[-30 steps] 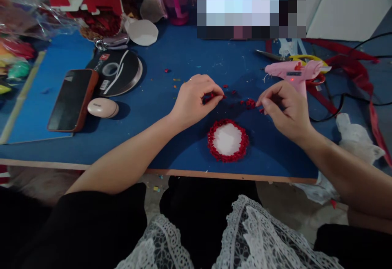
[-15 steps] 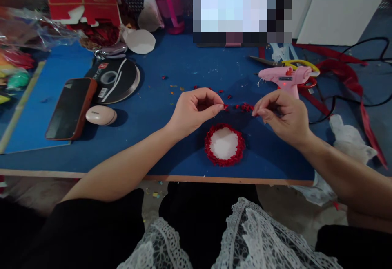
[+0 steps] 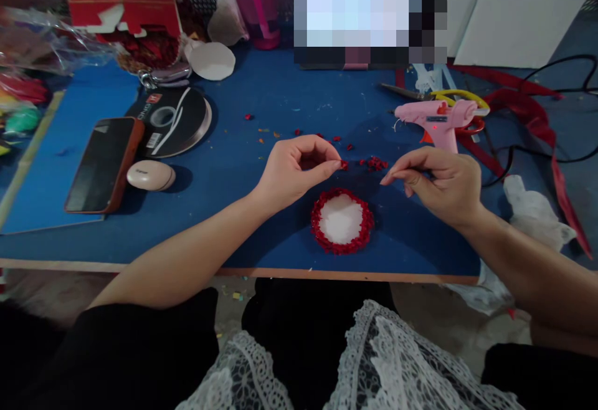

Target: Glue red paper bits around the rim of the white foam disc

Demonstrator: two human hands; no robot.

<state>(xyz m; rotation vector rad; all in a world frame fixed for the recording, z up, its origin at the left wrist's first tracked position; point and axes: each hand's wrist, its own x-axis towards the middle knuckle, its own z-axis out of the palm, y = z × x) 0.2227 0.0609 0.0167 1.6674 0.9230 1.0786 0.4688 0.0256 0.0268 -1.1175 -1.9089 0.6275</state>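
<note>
My left hand [image 3: 301, 170] pinches a small red piece [image 3: 344, 165] between thumb and forefinger, above the blue table. My right hand [image 3: 434, 182] is closed in a loose pinch to the right; whatever is between its fingertips, if anything, is too small to make out. Between the two hands lies a little pile of red bits [image 3: 375, 163]. Nearer to me, a white disc [image 3: 341, 219] ringed with red pieces [image 3: 319, 238] rests flat on the table, touched by neither hand. A few loose red bits are scattered behind my left hand.
A pink glue gun [image 3: 436, 117] and yellow-handled scissors [image 3: 460, 96] lie at right, beside red ribbon [image 3: 527, 111] and a black cable. At left are a phone [image 3: 100, 167], a pale oval case [image 3: 151, 176] and a ribbon spool [image 3: 163, 117]. A blurred screen [image 3: 355, 8] stands behind.
My right hand has moved slightly right and away from the red pile, its fingertips a little lower. My left hand keeps its pinch in nearly the same place.
</note>
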